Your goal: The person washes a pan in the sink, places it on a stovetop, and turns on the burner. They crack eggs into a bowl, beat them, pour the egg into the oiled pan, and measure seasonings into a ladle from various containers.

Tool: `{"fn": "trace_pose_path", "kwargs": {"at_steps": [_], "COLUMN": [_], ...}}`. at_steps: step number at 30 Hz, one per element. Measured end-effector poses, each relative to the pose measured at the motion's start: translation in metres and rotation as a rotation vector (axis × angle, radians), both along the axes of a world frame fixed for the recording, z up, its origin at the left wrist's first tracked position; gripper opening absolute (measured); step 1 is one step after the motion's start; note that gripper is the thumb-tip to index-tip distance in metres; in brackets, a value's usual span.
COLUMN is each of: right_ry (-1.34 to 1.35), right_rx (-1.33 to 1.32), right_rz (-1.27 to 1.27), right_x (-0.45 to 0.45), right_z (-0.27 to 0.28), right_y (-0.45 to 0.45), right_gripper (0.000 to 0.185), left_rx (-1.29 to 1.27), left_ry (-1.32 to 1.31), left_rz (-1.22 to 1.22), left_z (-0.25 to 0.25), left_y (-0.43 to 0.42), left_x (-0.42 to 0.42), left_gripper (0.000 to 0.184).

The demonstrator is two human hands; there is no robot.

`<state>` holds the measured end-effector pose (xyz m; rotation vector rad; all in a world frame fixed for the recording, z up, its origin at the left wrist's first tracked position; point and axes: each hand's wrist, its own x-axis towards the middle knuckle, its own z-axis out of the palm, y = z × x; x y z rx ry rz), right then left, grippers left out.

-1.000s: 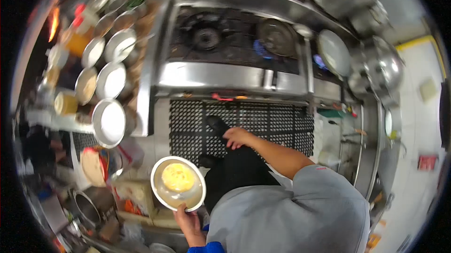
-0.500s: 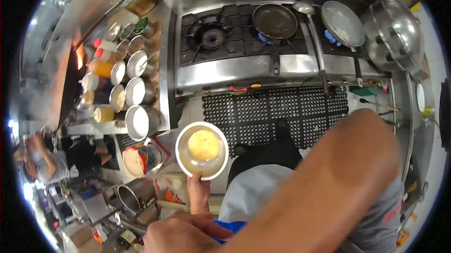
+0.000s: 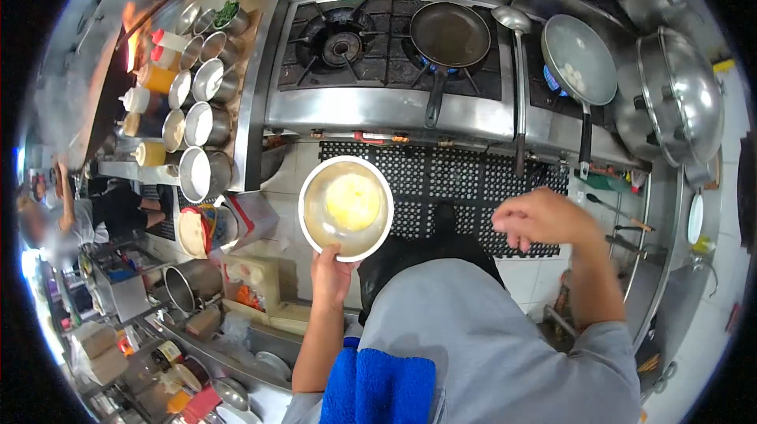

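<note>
My left hand (image 3: 331, 273) grips the rim of a metal bowl (image 3: 309, 231), with the thumb over its near edge. A soft yellow mass (image 3: 353, 202) that looks like egg lies in the bowl. My right hand (image 3: 544, 217) hangs in front of the stove, over the floor mat, its fingers loosely bent and apart, with nothing seen in them. Beyond it, on the stove, a dark frying pan (image 3: 449, 34) sits over a blue flame. A grey pan (image 3: 579, 53) with a few small white pieces rests on another lit burner.
A long-handled ladle (image 3: 520, 85) lies between the pans. Metal containers (image 3: 206, 126) and squeeze bottles (image 3: 150, 154) line the left counter, with an orange flame (image 3: 132, 38) behind. A large lidded pot (image 3: 682, 97) stands at the right. Another person (image 3: 71, 211) works at far left.
My right arm has swung from the lower left, across my body, out to the right. The bowl stays in my left hand and shows slightly higher as the view shifts.
</note>
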<state>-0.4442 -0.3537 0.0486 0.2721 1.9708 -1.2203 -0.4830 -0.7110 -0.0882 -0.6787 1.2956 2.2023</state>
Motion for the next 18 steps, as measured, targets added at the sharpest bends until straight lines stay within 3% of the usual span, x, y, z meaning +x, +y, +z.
{"fn": "trace_pose_path", "kwargs": {"at_steps": [3,6,8,10,13,15,18], "right_ry": [-0.106,-0.173,0.024,0.124,0.129,0.256,0.295], "right_rx": [-0.115,-0.537,-0.483,-0.385,-0.521,-0.303,-0.296], "right_rz": [-0.392,-0.809,-1.157,-1.234,-1.261,-1.32,-1.372], "right_x": [0.026,-0.006,-0.06,-0.118,-0.177,-0.193,-0.183], "right_z": [-0.133,-0.207,-0.228,-0.258,-0.26,-0.257,-0.247], "right_y": [0.008,-0.011,-0.033,-0.034,-0.044,-0.057,-0.072], "right_gripper": [0.032,0.047,0.058,0.066,0.053,0.035,0.023], "left_rx": [0.041,0.013,-0.005,0.009,-0.016,-0.066,-0.078], "left_ry": [-0.034,-0.062,-0.055,-0.082,-0.072,-0.083,-0.066], "left_rz": [0.038,0.045,0.047,0.053,0.055,0.006,0.012], "left_z": [-0.012,-0.022,-0.029,-0.034,-0.026,-0.024,-0.021], "left_y": [0.01,0.012,0.005,-0.008,-0.028,-0.05,-0.074], "left_x": [0.003,0.004,0.003,0.002,-0.001,-0.001,-0.002], "left_gripper": [0.049,0.048,0.047,0.049,0.049,0.05,0.05]}}
